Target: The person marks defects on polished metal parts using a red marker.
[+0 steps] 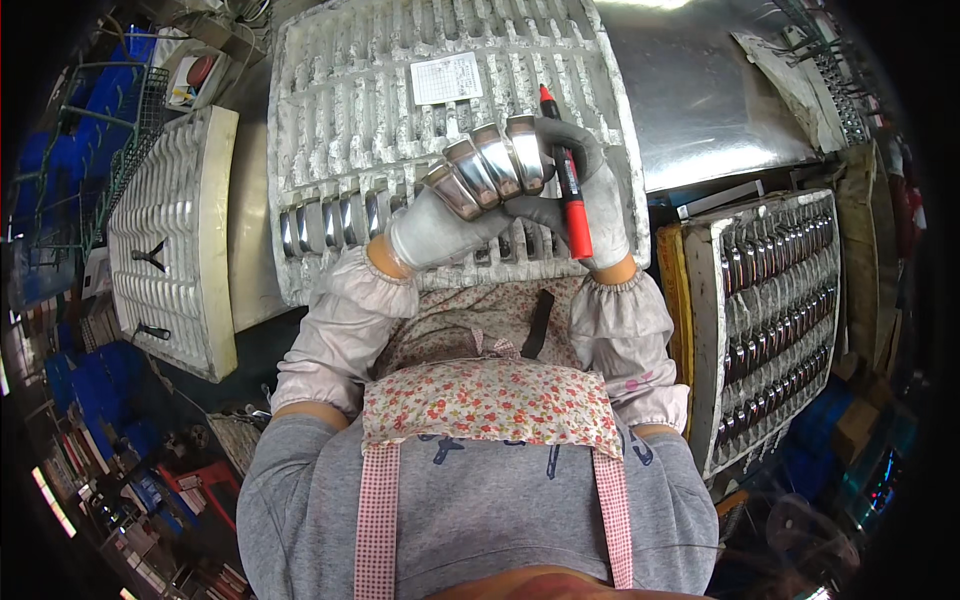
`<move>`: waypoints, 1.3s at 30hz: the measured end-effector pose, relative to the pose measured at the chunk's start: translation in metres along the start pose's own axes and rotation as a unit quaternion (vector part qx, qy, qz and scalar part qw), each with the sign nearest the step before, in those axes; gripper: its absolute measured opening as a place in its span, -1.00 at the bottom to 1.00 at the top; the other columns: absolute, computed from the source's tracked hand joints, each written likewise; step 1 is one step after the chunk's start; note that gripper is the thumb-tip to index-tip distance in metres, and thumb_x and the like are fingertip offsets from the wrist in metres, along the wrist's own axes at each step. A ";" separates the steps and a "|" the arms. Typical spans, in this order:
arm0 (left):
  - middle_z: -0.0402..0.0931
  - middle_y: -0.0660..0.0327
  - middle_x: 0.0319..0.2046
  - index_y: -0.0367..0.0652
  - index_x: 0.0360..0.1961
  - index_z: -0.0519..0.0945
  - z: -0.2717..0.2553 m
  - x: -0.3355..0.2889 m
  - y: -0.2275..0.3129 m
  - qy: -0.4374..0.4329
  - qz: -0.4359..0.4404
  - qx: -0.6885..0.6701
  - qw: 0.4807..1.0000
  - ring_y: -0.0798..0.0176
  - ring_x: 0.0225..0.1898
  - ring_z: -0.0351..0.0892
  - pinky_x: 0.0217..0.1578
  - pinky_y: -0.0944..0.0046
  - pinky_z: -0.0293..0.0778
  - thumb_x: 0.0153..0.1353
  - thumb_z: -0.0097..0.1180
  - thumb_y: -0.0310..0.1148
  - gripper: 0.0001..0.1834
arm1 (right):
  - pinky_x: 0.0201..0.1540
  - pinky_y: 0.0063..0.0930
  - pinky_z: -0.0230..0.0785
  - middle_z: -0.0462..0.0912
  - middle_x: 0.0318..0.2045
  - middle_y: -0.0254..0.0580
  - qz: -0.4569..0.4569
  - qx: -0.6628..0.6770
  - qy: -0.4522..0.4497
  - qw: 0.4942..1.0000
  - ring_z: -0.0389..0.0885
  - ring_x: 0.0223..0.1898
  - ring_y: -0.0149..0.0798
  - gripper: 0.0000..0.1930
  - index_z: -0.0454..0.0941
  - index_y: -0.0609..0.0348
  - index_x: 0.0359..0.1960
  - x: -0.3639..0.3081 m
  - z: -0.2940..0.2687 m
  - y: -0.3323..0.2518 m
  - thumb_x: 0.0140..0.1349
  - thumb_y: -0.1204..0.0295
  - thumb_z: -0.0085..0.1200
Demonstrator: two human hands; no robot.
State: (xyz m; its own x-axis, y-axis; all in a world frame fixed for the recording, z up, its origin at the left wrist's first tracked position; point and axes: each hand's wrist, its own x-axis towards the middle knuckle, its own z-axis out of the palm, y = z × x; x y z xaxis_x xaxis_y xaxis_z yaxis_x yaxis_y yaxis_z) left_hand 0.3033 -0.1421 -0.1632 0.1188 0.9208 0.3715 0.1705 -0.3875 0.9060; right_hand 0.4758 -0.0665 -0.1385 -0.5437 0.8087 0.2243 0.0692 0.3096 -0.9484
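Observation:
My left hand point(440, 232), in a grey-and-white glove, is closed around several shiny, curved metal pieces point(490, 168) lined up side by side across its fingers. My gloved right hand point(605, 195) is closed too and holds a red-and-black marker pen point(568, 180), its red tip pointing away from me. The right fingers reach the end of the metal row; whether they grip it I cannot tell. Both hands are over a white slotted foam tray point(282, 120). Similar metal pieces point(345, 218) stand in its near-left slots. A small gridded paper slip point(446, 78) lies on the tray.
At right, a second slotted tray point(712, 350) carries rows of shiny metal pieces, beside a yellow edge point(678, 300). Another slotted foam tray point(215, 230) stands at left with a small black part point(150, 256) on it. A metal sheet surface point(700, 100) extends at far right.

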 end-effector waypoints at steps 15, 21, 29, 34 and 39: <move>0.54 0.16 -0.05 -0.21 0.02 0.50 -0.001 0.005 -0.009 -0.072 0.105 0.132 0.983 0.21 -0.04 0.53 -0.03 0.30 0.44 0.09 0.19 -0.52 -0.59 | 0.00 -0.41 0.42 0.57 -0.11 -0.15 0.016 0.093 -0.028 0.995 0.55 -0.06 -0.30 -0.28 0.36 0.19 0.06 -0.007 -0.005 0.009 -0.21 0.41 0.45; 0.55 0.16 -0.09 -0.20 -0.02 0.52 0.005 0.003 -0.012 -0.027 0.091 0.095 0.991 0.23 -0.09 0.55 -0.08 0.30 0.47 0.03 0.25 -0.52 -0.58 | 0.00 -0.41 0.42 0.57 -0.12 -0.12 0.033 0.033 -0.034 0.998 0.55 -0.06 -0.29 -0.26 0.37 0.20 0.05 -0.009 -0.007 0.009 -0.25 0.40 0.47; 0.52 0.22 -0.08 -0.19 0.02 0.46 0.010 0.002 0.011 -0.007 -0.126 -0.162 0.979 0.29 -0.05 0.51 -0.09 0.28 0.48 0.05 0.19 -0.60 -0.55 | 0.05 -0.41 0.38 0.53 -0.07 -0.15 0.039 0.018 -0.058 0.997 0.51 -0.01 -0.26 -0.25 0.33 0.14 0.09 -0.007 -0.012 0.005 -0.23 0.48 0.45; 0.52 0.21 -0.07 -0.23 0.07 0.40 0.015 0.002 0.008 -0.027 -0.110 -0.150 0.982 0.34 -0.06 0.51 -0.10 0.32 0.49 0.07 0.18 -0.62 -0.51 | 0.03 -0.41 0.41 0.53 -0.09 -0.22 0.118 0.240 -0.057 0.962 0.52 -0.04 -0.28 -0.27 0.32 0.14 0.09 -0.008 -0.008 0.005 -0.21 0.67 0.35; 0.54 0.24 -0.11 -0.19 -0.04 0.52 0.023 -0.004 0.000 0.011 -0.088 -0.125 0.988 0.36 -0.10 0.51 -0.09 0.35 0.45 0.09 0.22 -0.48 -0.64 | -0.30 -0.53 0.49 0.62 -0.29 -0.22 0.223 0.301 -0.047 0.926 0.59 -0.31 -0.37 -0.43 0.47 0.24 -0.08 -0.012 -0.006 0.001 -0.26 0.76 0.26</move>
State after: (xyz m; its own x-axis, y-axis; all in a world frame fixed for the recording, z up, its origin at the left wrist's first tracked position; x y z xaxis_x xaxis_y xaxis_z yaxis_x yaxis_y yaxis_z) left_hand 0.3249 -0.1467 -0.1693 0.0864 0.9747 0.2060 -0.0614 -0.2011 0.9776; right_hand 0.4871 -0.0731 -0.1407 -0.6463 0.7327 -0.2129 -0.1585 -0.4019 -0.9019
